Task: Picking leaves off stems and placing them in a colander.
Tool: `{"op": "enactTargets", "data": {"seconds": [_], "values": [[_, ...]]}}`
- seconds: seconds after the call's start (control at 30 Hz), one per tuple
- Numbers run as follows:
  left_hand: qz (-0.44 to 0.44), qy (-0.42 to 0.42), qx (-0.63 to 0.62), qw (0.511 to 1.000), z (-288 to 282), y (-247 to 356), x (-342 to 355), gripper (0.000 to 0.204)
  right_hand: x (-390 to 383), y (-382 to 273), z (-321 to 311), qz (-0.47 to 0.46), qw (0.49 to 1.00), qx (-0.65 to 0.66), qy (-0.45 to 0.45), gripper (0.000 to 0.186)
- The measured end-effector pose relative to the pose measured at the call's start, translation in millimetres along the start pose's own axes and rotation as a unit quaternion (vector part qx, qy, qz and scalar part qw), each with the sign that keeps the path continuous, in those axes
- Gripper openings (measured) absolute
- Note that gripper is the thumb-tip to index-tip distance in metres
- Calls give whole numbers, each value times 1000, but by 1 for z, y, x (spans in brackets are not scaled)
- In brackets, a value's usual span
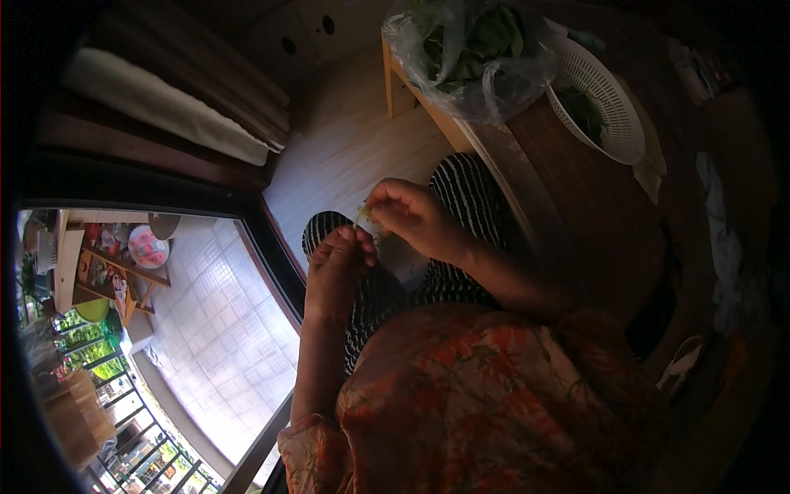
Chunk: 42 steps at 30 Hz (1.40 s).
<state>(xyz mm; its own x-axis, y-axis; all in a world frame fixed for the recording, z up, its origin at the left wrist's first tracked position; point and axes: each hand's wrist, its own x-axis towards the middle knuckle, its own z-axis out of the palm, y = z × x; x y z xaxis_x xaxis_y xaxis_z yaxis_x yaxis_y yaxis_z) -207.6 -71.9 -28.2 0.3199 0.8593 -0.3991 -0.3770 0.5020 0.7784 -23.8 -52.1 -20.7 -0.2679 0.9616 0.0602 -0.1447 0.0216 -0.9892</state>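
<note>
Above my knees, my left hand (337,262) and my right hand (410,216) meet with fingertips pinched. A thin pale green plant stem (360,216) runs between them, its lower end in my left fingers and its upper part at my right fingertips. Most of it is hidden by the fingers. Beyond my right hand, a clear plastic bag (492,97) full of dark green leaves (471,59) lies on a wooden table. Beside it sits a white slotted basket (619,105) with a few green leaves (582,114) inside.
The brown wooden table (568,185) stands at my right. To the left, a dark door frame (271,255) borders a bright tiled floor (216,321). Light curtains (164,103) hang at the upper left. A wooden rack (123,280) stands outside near a railing.
</note>
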Motion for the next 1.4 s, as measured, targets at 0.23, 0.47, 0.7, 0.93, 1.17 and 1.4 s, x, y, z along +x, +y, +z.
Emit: {"op": "enactTargets", "data": {"seconds": [0.23,0.47,0.7,0.93,1.17,1.4], "values": [[-38,16,-175,984,4,5,3,23,-6,8,-6,26,999,23,-29,11],[-57,30,-119,991,0,-6,4,22,-4,10,-2,-9,1000,-5,-1,8],[-81,5,-213,974,7,-8,2,20,-7,5,3,-121,970,-209,15,7],[-47,-63,-205,976,-2,-7,3,16,-11,11,-1,-150,945,-291,23,9],[22,119,-59,991,10,-8,2,19,-18,9,5,-122,956,-266,-8,8],[47,124,-82,988,7,-13,6,19,-22,10,8,-79,957,-276,-41,10]]}}
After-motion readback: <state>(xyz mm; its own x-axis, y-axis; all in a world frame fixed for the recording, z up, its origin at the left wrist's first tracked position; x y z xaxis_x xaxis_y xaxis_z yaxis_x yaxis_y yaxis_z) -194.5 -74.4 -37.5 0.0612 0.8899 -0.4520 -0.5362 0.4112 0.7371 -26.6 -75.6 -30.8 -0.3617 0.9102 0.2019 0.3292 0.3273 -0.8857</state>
